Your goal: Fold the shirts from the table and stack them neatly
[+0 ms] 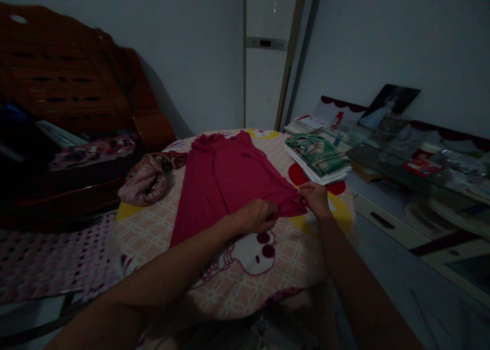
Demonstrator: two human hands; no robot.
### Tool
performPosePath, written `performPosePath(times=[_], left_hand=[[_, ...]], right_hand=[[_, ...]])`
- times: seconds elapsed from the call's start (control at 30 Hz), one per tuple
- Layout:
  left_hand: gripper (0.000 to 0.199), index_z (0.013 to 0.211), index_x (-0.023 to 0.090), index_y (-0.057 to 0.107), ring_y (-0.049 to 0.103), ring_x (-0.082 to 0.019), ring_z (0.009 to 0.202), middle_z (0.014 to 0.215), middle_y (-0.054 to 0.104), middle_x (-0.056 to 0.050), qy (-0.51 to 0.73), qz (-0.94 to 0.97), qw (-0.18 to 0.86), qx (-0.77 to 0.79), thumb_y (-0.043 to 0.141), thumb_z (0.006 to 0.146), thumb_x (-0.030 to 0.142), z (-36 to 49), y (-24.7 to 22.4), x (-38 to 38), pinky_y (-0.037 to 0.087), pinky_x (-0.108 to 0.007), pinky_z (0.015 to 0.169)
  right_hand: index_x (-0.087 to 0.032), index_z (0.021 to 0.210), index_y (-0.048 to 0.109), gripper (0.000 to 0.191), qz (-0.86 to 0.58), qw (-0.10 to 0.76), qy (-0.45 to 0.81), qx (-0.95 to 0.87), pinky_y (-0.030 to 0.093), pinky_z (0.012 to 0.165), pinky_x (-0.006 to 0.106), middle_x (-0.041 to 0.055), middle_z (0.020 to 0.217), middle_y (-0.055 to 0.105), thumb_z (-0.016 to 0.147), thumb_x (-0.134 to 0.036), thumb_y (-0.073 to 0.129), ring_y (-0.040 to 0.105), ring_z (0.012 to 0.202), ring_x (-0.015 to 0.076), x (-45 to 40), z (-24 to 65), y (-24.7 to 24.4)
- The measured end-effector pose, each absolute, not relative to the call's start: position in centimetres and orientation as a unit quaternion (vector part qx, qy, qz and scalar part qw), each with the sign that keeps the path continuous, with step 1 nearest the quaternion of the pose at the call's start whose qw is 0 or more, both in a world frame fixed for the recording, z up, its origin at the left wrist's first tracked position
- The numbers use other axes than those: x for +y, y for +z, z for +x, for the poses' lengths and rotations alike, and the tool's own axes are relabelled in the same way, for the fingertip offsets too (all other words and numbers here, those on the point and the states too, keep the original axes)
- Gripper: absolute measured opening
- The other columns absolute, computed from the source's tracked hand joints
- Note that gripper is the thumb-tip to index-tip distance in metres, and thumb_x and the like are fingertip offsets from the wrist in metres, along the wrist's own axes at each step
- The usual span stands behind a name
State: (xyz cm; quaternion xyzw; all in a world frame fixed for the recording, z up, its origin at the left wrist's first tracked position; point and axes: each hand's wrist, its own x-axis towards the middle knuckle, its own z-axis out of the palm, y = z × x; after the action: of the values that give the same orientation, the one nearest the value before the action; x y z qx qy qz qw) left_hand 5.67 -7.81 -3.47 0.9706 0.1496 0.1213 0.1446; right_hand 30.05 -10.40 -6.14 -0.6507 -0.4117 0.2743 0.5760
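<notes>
A magenta shirt (pixel 233 171) lies spread over a round table with a patterned tablecloth (pixel 294 258). My left hand (pixel 255 215) reaches across to the shirt's near edge, its fingers curled closed on the fabric. At the shirt's right corner, my right hand (pixel 314 198) pinches the cloth between thumb and fingers. The shirt's far end is bunched a little, and folds run along its middle. My left forearm covers part of the near left side.
Folded clothes with a green plaid piece (pixel 319 153) on top sit at the table's right. A crumpled pink garment (pixel 147 181) lies at the left. Beyond are a wooden bench (pixel 57 84), a tall white cabinet-like unit (pixel 266 84) and a cluttered glass-topped stand (pixel 383 156).
</notes>
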Motion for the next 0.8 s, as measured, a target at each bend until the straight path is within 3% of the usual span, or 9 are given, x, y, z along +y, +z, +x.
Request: performPosePath(times=[0.17,0.27,0.37,0.43,0.63,0.8], left_hand=[[0.011,0.078,0.015,0.065,0.056,-0.014,0.065,0.079,0.068,-0.008,0.125,0.973,0.13,0.145,0.054,0.079,0.013,6.5,-3.7,-7.9,0.036,-0.025,0.058],[0.012,0.073,0.014,0.065,0.055,-0.01,0.062,0.073,0.068,-0.004,0.151,0.946,0.242,0.156,0.055,0.078,0.011,6.5,-3.2,-7.9,0.037,-0.022,0.059],[0.013,0.081,0.014,0.068,0.058,-0.009,0.063,0.073,0.069,-0.001,0.134,0.903,0.393,0.107,0.056,0.084,0.018,6.2,-2.5,-7.9,0.04,-0.018,0.06],[0.016,0.086,0.013,0.069,0.058,-0.009,0.062,0.072,0.069,-0.001,0.139,0.887,0.428,0.108,0.055,0.087,0.021,6.1,-2.3,-7.7,0.04,-0.018,0.06],[0.014,0.093,0.016,0.069,0.061,-0.014,0.079,0.093,0.071,-0.005,0.183,0.931,0.268,0.167,0.064,0.081,0.022,6.2,-3.3,-7.3,0.043,-0.023,0.071],[0.013,0.091,0.016,0.066,0.062,-0.017,0.086,0.098,0.07,-0.006,0.139,0.961,0.166,0.173,0.057,0.083,0.015,6.7,-4.4,-7.6,0.044,-0.025,0.075]], right_hand=[[-0.015,0.071,0.064,0.024,-0.657,0.579,0.276,-0.396,0.033,0.037,0.021,-0.0031,0.046,0.057,0.053,-0.03,0.069,0.046,0.036,0.0102,-10.3,30.1,-6.0],[-0.015,0.072,0.065,0.027,-0.657,0.601,0.265,-0.37,0.034,0.038,0.022,-0.0037,0.045,0.056,0.052,-0.032,0.07,0.046,0.037,0.0105,-10.2,30.4,-5.9],[-0.015,0.071,0.066,0.027,-0.671,0.607,0.222,-0.363,0.038,0.043,0.024,-0.0018,0.05,0.06,0.052,-0.034,0.07,0.05,0.043,0.0125,-10.0,30.9,-6.1],[-0.016,0.07,0.067,0.027,-0.685,0.599,0.185,-0.371,0.042,0.048,0.025,0.0004,0.055,0.063,0.054,-0.037,0.07,0.055,0.05,0.0147,-10.0,31.3,-6.2],[-0.015,0.074,0.07,0.032,-0.715,0.547,0.098,-0.425,0.048,0.062,0.029,0.0064,0.066,0.07,0.067,-0.047,0.069,0.063,0.063,0.0198,-10.6,31.2,-5.9],[-0.018,0.081,0.075,0.02,-0.772,0.359,0.016,-0.525,0.047,0.072,0.03,0.0093,0.081,0.075,0.077,-0.036,0.067,0.068,0.077,0.0226,-10.9,30.2,-5.4]])
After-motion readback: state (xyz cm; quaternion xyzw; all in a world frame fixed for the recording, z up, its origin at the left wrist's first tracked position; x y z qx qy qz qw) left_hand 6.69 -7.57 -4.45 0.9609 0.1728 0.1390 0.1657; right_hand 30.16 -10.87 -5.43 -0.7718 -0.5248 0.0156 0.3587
